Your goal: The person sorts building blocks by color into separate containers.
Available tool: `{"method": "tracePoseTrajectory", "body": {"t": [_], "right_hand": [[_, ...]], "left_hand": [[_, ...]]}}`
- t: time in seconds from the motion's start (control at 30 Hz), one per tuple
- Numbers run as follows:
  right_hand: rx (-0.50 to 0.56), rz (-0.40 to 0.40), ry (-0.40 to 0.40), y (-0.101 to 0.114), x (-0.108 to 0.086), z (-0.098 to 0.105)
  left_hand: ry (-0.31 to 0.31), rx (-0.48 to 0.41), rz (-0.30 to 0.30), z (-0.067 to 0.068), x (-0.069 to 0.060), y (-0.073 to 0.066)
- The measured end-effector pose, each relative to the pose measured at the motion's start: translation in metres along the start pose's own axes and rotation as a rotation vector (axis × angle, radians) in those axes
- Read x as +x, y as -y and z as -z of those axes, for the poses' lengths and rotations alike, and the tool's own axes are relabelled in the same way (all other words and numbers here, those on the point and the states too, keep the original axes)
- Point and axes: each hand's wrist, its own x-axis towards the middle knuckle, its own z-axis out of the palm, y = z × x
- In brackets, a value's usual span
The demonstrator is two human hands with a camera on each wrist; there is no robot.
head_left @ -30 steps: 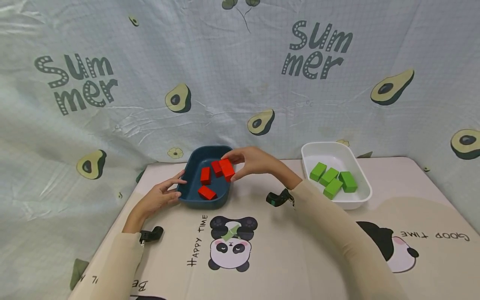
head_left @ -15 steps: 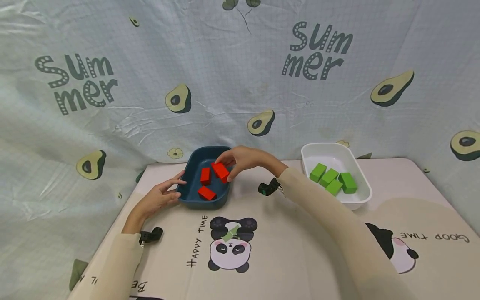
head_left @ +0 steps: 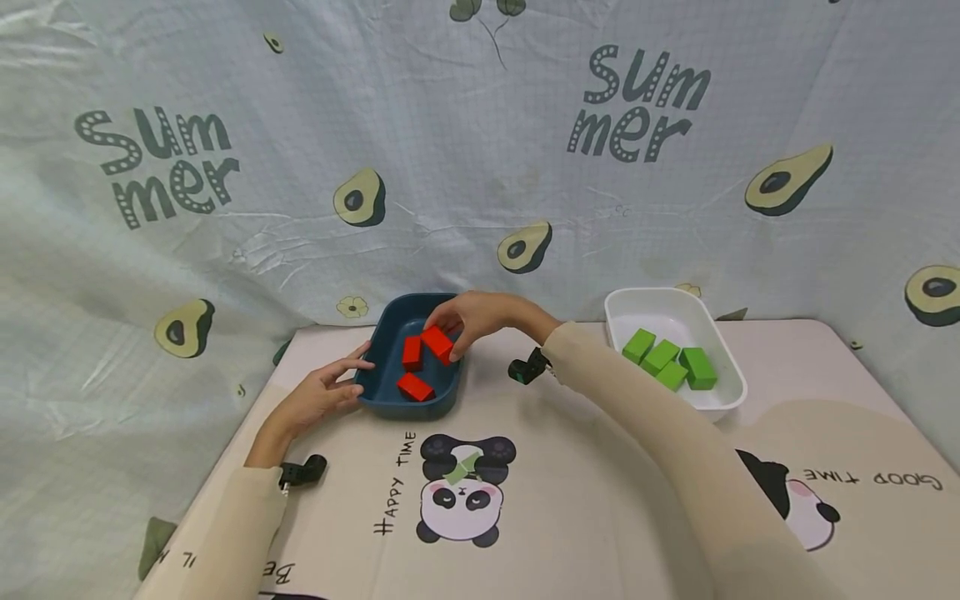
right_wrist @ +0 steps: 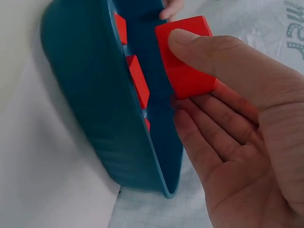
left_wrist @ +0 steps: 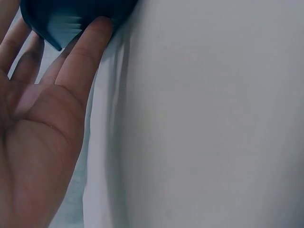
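A dark blue bin (head_left: pixel 411 411) stands at the back left of the table with several red blocks in it, among them one red block (head_left: pixel 416 387) near its front. Pinched between thumb and fingers, another red block (right_wrist: pixel 187 57) is held by my right hand (head_left: pixel 486 319) over the bin's right side. My left hand (head_left: pixel 318 398) touches the bin's left side with its fingers extended. The left wrist view shows those fingertips against the blue wall (left_wrist: pixel 66 14). In the right wrist view, the bin's near wall partly hides the blocks inside.
To the right stands a white bin (head_left: pixel 727 400) holding several green blocks (head_left: pixel 660 357); my right sleeve (head_left: pixel 637 425) passes in front of its near left corner. A printed cloth (head_left: pixel 450 167) hangs directly behind the table (head_left: pixel 570 500). Panda drawings cover parts of the tabletop.
My right hand, pinching the red block, has moved left and further over the blue bin, and the block now covers one beneath it. My left hand has stayed at the bin.
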Motion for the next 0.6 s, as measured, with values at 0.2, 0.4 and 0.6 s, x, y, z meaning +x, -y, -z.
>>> {"method": "tracePoseTrajectory", "body": {"t": [0.2, 0.4, 0.6], "right_hand": [[-0.044, -0.031, 0.052, 0.001, 0.017, 0.0], [-0.19, -0.094, 0.096, 0.009, 0.03, 0.001], [-0.312, -0.152, 0.132, 0.011, 0.042, 0.0]], "left_hand": [[0.009, -0.004, -0.011, 0.001, 0.0, 0.001], [0.012, 0.002, -0.014, 0.0, -0.001, 0.002], [0.013, -0.001, -0.022, 0.0, -0.001, 0.002]]}}
